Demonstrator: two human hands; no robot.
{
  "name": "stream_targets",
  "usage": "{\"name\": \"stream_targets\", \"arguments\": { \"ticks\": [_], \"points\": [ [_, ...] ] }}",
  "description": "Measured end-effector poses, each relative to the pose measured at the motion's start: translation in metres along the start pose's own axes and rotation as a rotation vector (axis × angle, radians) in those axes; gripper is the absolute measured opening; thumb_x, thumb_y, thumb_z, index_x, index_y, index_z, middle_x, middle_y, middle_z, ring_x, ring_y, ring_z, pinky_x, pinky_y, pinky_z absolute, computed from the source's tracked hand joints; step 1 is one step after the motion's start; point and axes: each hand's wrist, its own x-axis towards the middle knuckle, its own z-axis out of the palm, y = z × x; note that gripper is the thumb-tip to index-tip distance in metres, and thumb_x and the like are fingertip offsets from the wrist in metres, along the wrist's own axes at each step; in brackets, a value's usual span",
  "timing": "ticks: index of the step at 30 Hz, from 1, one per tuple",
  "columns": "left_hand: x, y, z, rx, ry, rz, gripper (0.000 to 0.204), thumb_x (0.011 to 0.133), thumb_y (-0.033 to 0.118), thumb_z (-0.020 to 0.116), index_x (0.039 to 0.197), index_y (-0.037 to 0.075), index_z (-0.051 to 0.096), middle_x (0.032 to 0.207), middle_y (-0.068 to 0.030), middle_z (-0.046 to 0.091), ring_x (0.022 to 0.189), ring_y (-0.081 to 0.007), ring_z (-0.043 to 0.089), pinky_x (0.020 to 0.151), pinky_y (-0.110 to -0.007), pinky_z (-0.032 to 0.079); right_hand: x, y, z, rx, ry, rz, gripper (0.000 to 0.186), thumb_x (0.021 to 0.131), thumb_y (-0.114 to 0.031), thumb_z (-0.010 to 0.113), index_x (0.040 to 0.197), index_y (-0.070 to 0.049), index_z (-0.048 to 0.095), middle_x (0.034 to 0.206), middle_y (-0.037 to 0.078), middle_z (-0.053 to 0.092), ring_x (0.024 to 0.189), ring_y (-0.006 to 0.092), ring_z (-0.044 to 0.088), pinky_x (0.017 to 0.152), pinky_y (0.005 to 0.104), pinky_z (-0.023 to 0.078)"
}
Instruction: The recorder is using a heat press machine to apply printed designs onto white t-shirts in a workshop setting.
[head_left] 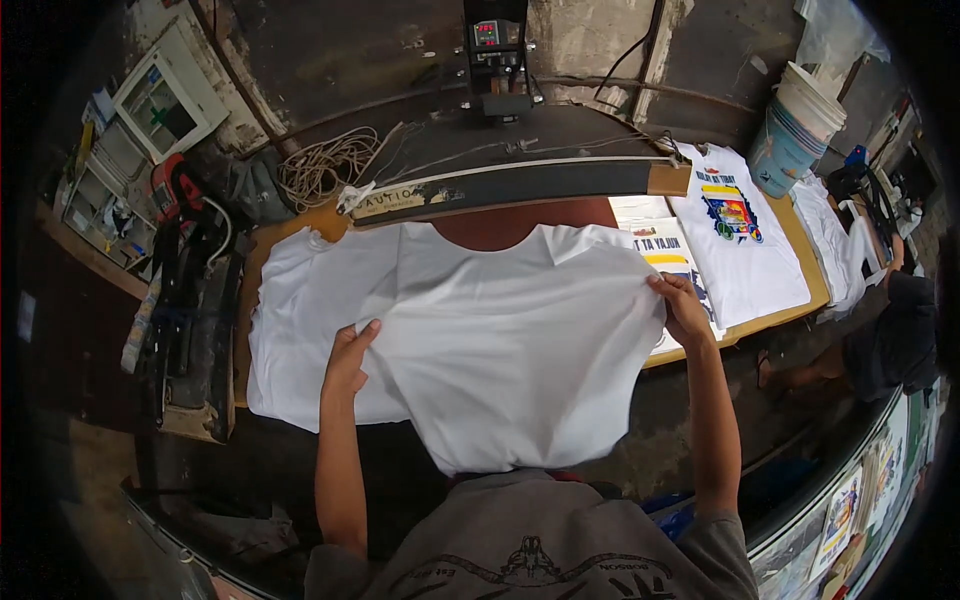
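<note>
A plain white T-shirt (pixel 510 340) is stretched out in front of me, its neck end toward the heat press and its hem hanging near my body. My left hand (pixel 348 355) pinches its left side, thumb on top. The right side is gripped by my right hand (pixel 682 305), with the fingers curled round the fabric. Beneath and to the left lie more white shirts (pixel 285 340) on the table. Beyond the neckline is the heat press (pixel 520 180), its dark upper plate raised above a reddish-brown bed (pixel 570 220) partly covered by the shirt.
On the right, printed white shirts (pixel 738 230) and printed sheets (pixel 665 255) lie on the table. Stacked buckets (pixel 797 130) stand at the back right. A coil of rope (pixel 325 170) sits back left, near black machinery (pixel 195 290). Another person (pixel 890 330) is at far right.
</note>
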Motion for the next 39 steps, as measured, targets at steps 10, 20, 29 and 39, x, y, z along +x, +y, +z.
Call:
{"name": "stream_targets", "arguments": {
  "ticks": [10, 20, 29, 39],
  "points": [
    [-0.131, 0.037, -0.014, -0.130, -0.033, 0.431, 0.040, 0.082, -0.006, 0.062, 0.122, -0.004, 0.057, 0.110, -0.0139, 0.063, 0.096, -0.0178, 0.063, 0.087, -0.029, 0.051, -0.124, -0.076, 0.012, 0.005, -0.029, -0.356, 0.051, 0.079, 0.011, 0.059, 0.129, 0.005, 0.051, 0.107, 0.017, 0.063, 0.088, 0.0189, 0.064, 0.077, 0.0294, 0.054],
    [-0.078, 0.086, 0.009, -0.197, -0.095, 0.578, 0.045, 0.084, -0.010, 0.054, 0.128, -0.002, 0.053, 0.120, -0.0149, 0.059, 0.104, -0.0196, 0.061, 0.089, -0.029, 0.051, -0.061, -0.099, 0.024, -0.055, -0.044, -0.443, 0.034, 0.084, 0.001, 0.060, 0.118, 0.004, 0.061, 0.104, 0.011, 0.066, 0.081, 0.0121, 0.062, 0.072, 0.0237, 0.052],
    [-0.024, -0.028, 0.014, -0.117, -0.201, 0.265, 0.035, 0.085, -0.010, 0.056, 0.119, -0.003, 0.059, 0.107, -0.0101, 0.064, 0.093, -0.0153, 0.063, 0.085, -0.026, 0.051, -0.009, 0.022, -0.029, -0.062, -0.084, -0.146, 0.022, 0.082, 0.005, 0.061, 0.103, 0.004, 0.068, 0.098, 0.014, 0.067, 0.077, 0.0164, 0.063, 0.071, 0.0280, 0.052],
    [-0.034, -0.035, 0.006, -0.079, -0.149, 0.355, 0.033, 0.085, -0.011, 0.056, 0.117, -0.004, 0.060, 0.106, -0.0113, 0.065, 0.094, -0.0151, 0.062, 0.088, -0.026, 0.050, -0.029, 0.028, -0.019, -0.104, -0.095, -0.220, 0.011, 0.079, 0.003, 0.068, 0.089, 0.001, 0.072, 0.082, 0.007, 0.068, 0.066, 0.0112, 0.059, 0.060, 0.0240, 0.048]
  ]
}}
